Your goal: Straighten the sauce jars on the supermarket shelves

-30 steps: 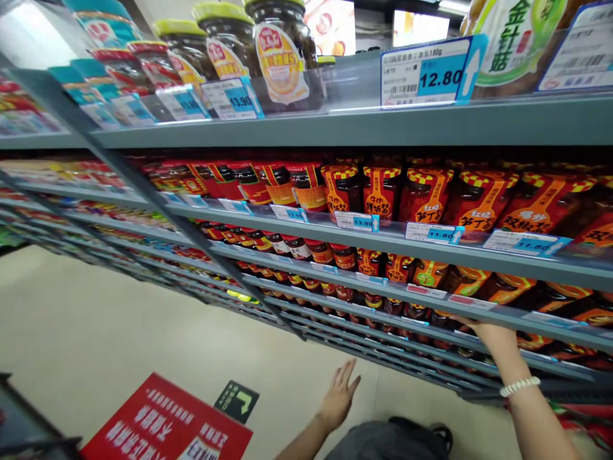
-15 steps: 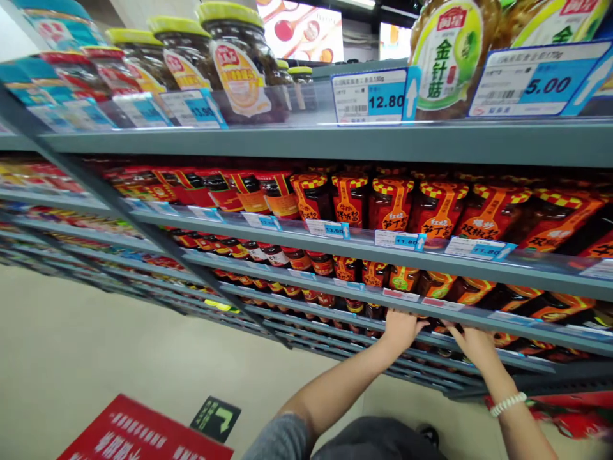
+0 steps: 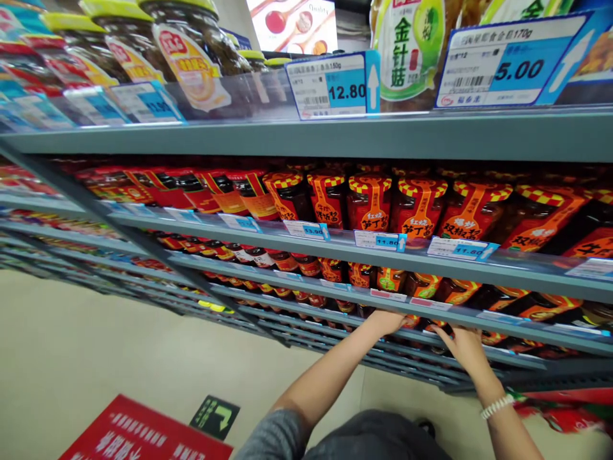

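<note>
"What could go wrong? Quick."

"Knuckles, mainly. My left hand and right hand, both near four o'clock in my view, reach in under a shelf edge at their twelve. Lift too high and I'd scrape skin or knock the price tag above the gap. Second: the jars look packed close, so a sideways nudge could tip one into its neighbour. Third: that edge blocks my sight, so a poor grip could slip unnoticed."

"Where's the jar, exactly?"

"Lower row, between my hands: left hand right beside its orange label at nine, right hand between three and four. Only part shows."

"Fingers?"

"Right: thumb apart from the rest, pointing to ten, clear gap; other fingertips out of sight beneath the edge. Left: back of the hand up, fingers mostly hidden; spread or pressed together, no telling. Whether either one pinches glass, can't make out. Bead bracelet sits at five from my right hand, well apart from the jars."
</note>
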{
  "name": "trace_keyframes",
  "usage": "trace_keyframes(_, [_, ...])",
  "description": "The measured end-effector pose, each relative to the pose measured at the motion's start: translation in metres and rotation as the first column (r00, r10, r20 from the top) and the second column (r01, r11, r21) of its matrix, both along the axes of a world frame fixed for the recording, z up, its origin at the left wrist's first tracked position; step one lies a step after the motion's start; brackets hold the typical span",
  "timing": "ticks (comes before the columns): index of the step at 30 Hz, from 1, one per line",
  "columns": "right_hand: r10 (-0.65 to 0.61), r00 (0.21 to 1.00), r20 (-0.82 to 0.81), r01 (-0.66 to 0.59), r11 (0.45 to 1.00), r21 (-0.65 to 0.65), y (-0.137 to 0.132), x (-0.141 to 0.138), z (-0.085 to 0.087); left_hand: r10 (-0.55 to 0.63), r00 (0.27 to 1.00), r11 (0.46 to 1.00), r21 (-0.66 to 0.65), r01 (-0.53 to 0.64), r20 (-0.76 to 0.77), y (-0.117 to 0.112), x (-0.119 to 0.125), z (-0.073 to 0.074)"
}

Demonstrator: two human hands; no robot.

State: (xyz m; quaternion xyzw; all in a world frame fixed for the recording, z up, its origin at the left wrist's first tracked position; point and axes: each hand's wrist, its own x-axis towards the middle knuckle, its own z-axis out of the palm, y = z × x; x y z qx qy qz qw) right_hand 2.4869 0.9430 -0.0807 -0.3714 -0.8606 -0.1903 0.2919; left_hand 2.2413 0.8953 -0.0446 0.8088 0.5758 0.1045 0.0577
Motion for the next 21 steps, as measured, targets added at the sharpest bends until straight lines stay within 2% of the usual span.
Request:
trace_keyframes(4, [-0.029, 0.999, 0.023, 0.030, 0.998, -0.059, -0.008, -0.011, 0.009, -0.046, 0.999, 0.995, 0.091, 0.048, -0.020, -0.009, -0.011, -0.003])
trace_keyframes(7, [0.026, 0.997, 0.073, -0.021, 0.997, -0.071, -0.017, -0.034, 0.015, 0.014, 1.000, 0.983, 0.185, -0.015, 0.006, -0.023, -0.028, -0.001])
trace_keyframes(11, [0.076, 0.992, 0.097, -0.065, 0.991, -0.116, -0.026, -0.071, 0.025, 0.120, 0.993, 0.964, 0.235, -0.122, 0.020, -0.044, -0.060, 0.007])
trace_keyframes(14, [0.033, 0.992, 0.123, -0.006, 0.977, -0.213, -0.030, -0.100, 0.034, 0.201, 0.980, 0.945, 0.264, -0.194, 0.001, -0.056, -0.083, 0.007])
trace_keyframes(17, [-0.057, 0.988, 0.140, 0.090, 0.967, -0.237, -0.031, -0.128, 0.042, 0.275, 0.962, 0.929, 0.259, -0.263, -0.008, -0.061, -0.102, 0.000])
trace_keyframes(19, [-0.123, 0.980, 0.155, 0.160, 0.955, -0.251, -0.029, -0.142, 0.043, 0.286, 0.958, 0.923, 0.266, -0.278, 0.008, -0.062, -0.110, -0.007])
trace_keyframes(21, [-0.136, 0.972, 0.193, 0.182, 0.952, -0.245, -0.026, -0.150, 0.041, 0.279, 0.959, 0.910, 0.306, -0.279, 0.046, -0.061, -0.113, -0.012])
